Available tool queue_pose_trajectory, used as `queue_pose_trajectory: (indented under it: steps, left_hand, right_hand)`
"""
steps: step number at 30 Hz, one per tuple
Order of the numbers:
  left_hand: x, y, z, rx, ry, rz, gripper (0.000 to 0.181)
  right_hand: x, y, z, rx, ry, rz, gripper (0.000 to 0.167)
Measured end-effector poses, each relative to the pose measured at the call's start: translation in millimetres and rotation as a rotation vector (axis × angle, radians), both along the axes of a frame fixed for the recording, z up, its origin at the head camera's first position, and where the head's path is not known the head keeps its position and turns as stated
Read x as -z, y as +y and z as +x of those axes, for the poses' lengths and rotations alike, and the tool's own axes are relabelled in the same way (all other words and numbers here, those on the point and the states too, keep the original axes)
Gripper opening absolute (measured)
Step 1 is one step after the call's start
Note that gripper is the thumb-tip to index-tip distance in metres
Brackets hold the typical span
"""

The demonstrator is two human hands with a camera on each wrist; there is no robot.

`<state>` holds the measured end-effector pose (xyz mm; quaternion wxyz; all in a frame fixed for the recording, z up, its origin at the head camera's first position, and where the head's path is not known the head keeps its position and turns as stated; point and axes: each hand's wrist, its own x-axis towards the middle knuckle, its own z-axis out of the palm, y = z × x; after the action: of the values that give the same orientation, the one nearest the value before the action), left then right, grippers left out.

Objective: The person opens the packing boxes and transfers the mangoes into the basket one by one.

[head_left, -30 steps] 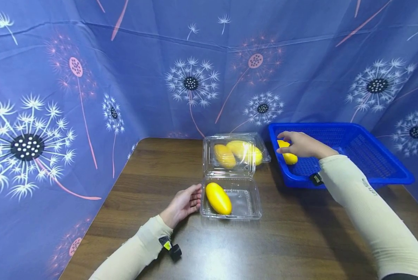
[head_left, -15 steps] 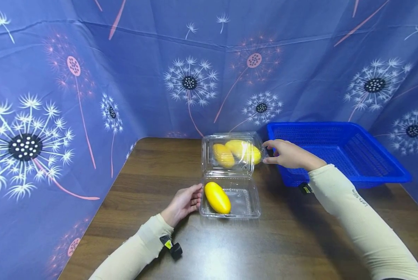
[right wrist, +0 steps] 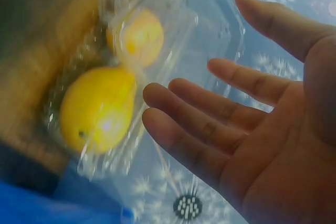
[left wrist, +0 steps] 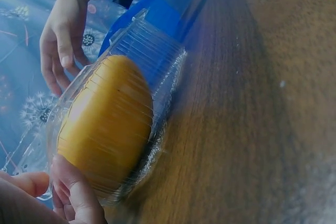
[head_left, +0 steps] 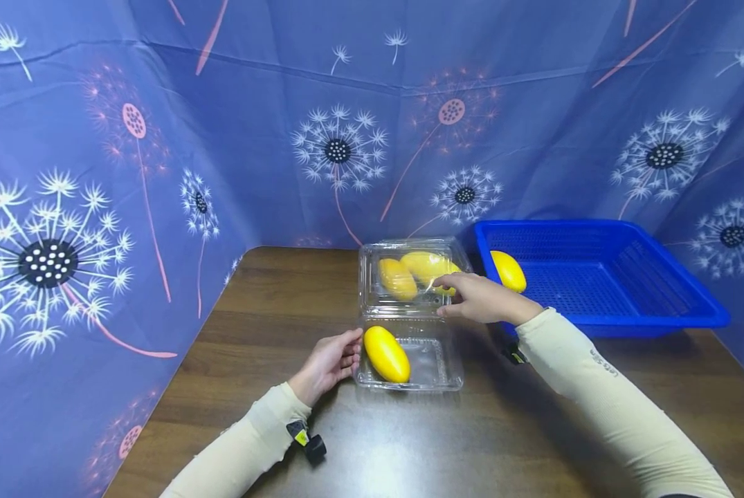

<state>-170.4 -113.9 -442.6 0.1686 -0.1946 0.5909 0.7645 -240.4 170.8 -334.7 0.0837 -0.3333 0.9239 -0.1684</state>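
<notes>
A clear plastic box (head_left: 430, 370) stands on the table with its lid raised and a yellow mango (head_left: 387, 354) lying in its left side. My left hand (head_left: 327, 361) pinches the box's left rim between thumb and fingers. Over the right part of the raised lid (head_left: 372, 304) is my right hand (head_left: 480, 297), its fingers extended and its palm bare in the right wrist view. Whether it touches the lid I cannot tell. Behind the lid, a second clear box (head_left: 465, 256) holds more mangoes (right wrist: 100, 111), seen partly through plastic.
A blue plastic basket (head_left: 633, 321) stands at the right, with one mango (head_left: 507, 271) at its left end. A patterned blue cloth (head_left: 253, 124) hangs behind the brown wooden table (head_left: 253, 311).
My right hand has moved left from the mango in the basket, past the second box, to the raised lid. The left hand stays at the front box's rim.
</notes>
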Motion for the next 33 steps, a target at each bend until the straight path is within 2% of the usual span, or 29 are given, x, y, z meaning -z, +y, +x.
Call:
queue_pose_trajectory:
  steps: [9,16,23,33]
  left_hand:
    - [0.9,1.1,-0.2,0.007,0.02,0.013,0.018]
    - [0.3,1.8,-1.0,0.01,0.039,0.023,0.015]
    - [0.5,1.2,0.4,0.014,0.063,0.022,0.015]
    - [0.0,1.7,0.6,0.007,0.043,0.012,0.011]
  right_hand:
    - [15.1,-21.5,8.5,-0.087,-0.023,-0.023,0.054]
    - [22.4,-30.8,14.3,-0.125,0.009,-0.043,0.053]
    - [26.7,-37.9,19.4,-0.119,0.014,-0.064,0.05]
    - [35.3,-48.5,29.4,-0.095,-0.02,-0.06,0.051]
